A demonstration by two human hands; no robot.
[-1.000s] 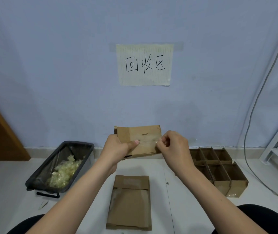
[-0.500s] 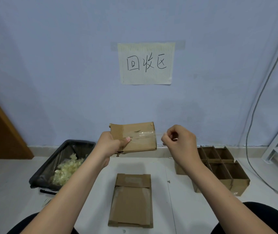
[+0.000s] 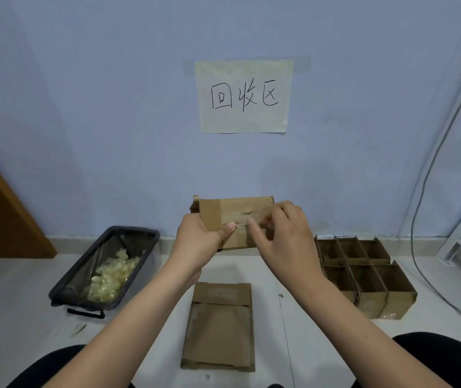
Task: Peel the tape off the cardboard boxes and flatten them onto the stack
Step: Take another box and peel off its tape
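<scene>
Above the floor point(image 3: 302, 317), near the wall, one flat-sided cardboard box point(image 3: 232, 217) was held up in two bare hands. Its left hand point(image 3: 195, 242) had its grip clamped on the box's left end, thumb pressed across the front face. Its right hand point(image 3: 282, 233) was at the box's right half, fingers curled over a shiny strip of clear tape point(image 3: 247, 218); motion blur hid whether the grip was pinching the tape or just touching it. On the floor below lay one stack of flattened boxes point(image 3: 219, 329), brown, matte and rectangular, with scuffed patches on top. Toward the right wall stood six open-topped cardboard boxes point(image 3: 363, 273), set in two rows of three, walls touching. Toward the left sat one dark rectangular bin point(image 3: 106, 268), lined with thin plastic and holding a crumpled, yellowish heap of tape scraps point(image 3: 111, 275). One lined paper sign point(image 3: 243, 96) with three handwritten characters was on the pale blue wall.
</scene>
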